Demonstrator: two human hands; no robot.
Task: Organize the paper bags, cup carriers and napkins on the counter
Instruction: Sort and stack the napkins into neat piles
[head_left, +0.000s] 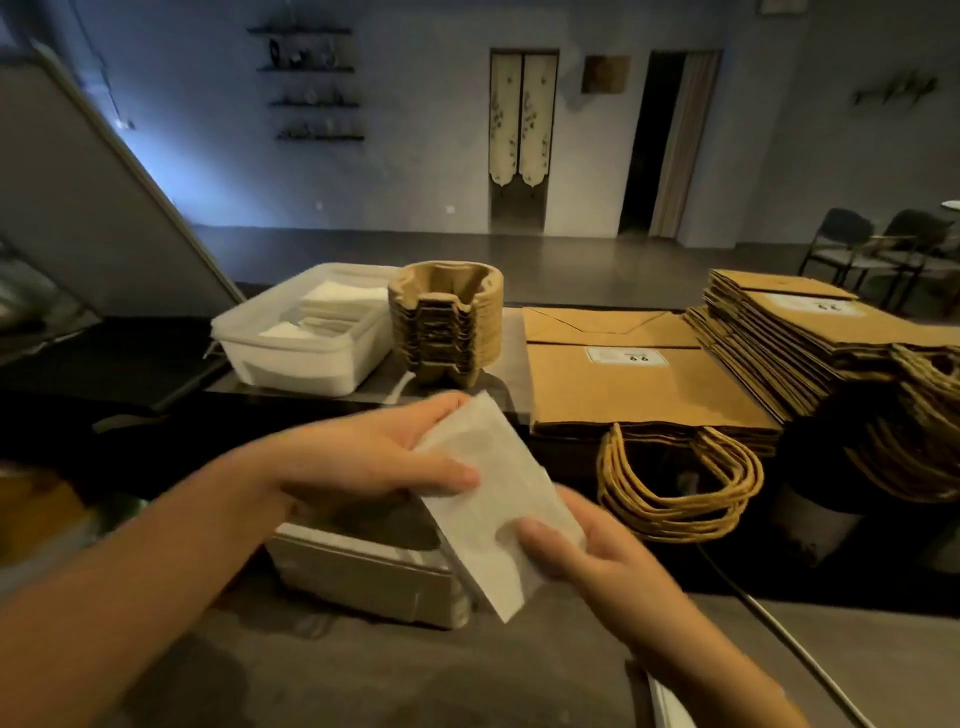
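Holding a flat white stack of folded paper napkins tilted in the air, short of the near edge of the raised dark counter. Gripped at the upper end by the left hand, thumb laid across the face and fingers curled behind. Pinched at the lower right edge by the right hand, thumb on top. Lower corner hanging over a pale grey rectangular box on the low grey worktop.

On the counter, left to right:
- A translucent white plastic tub, open-topped, with more white napkins inside; set askew, one corner near the front edge.
- Just beside its right wall, a nested stack of brown moulded-pulp cup carriers, upright.
- Then a bare strip of counter.
- Then a low pile of flat brown paper bags, twisted rope handles drooping over the front edge.
- Against its right side, a taller fanned pile of the same brown bags, handles also spilling off the edge.

Open air between the hands and the tub. Thin dark cable running across the worktop at the right.
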